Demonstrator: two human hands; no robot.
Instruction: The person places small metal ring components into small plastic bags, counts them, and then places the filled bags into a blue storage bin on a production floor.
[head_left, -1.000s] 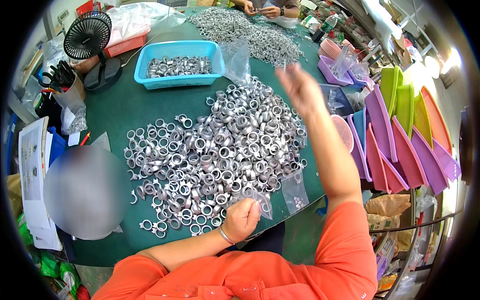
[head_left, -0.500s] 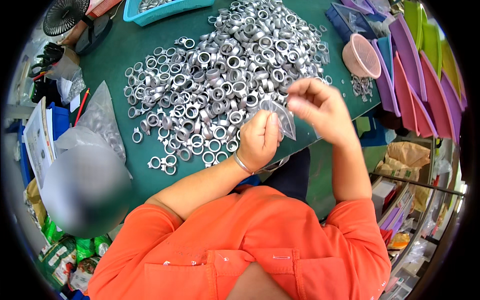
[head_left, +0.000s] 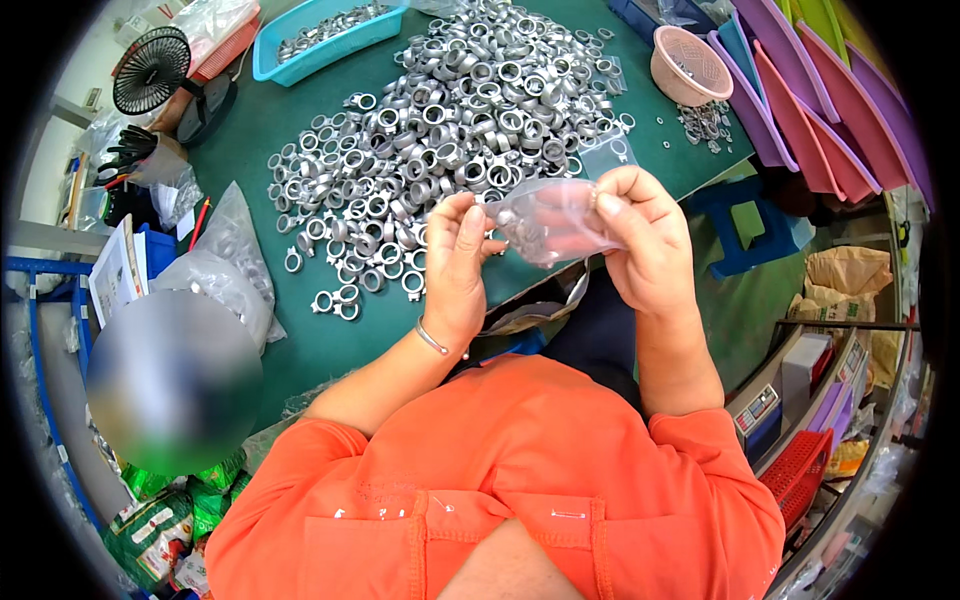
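Note:
A clear plastic bag (head_left: 565, 218) with small greyish parts in its left end is stretched between my hands above the table's near edge. My right hand (head_left: 648, 245) pinches its right end between thumb and fingers. At the other end, my left hand (head_left: 458, 268), with a metal bangle at the wrist, has thumb and curled fingers closed on the bag's corner. Just beyond the hands spreads a large heap of grey metal ring clamps (head_left: 440, 150).
A turquoise basket (head_left: 330, 40) of metal parts and a black fan (head_left: 152, 70) stand at the far left. To the far right are a pink round basket (head_left: 690, 65), loose small parts (head_left: 706, 122) and stacked coloured bins (head_left: 800, 110). A blue stool (head_left: 750, 230) stands below the table's right side.
The bag has been raised and spread out between my hands. My left hand has moved left and my right hand now grips the bag, where before it was apart from it. The view has shifted.

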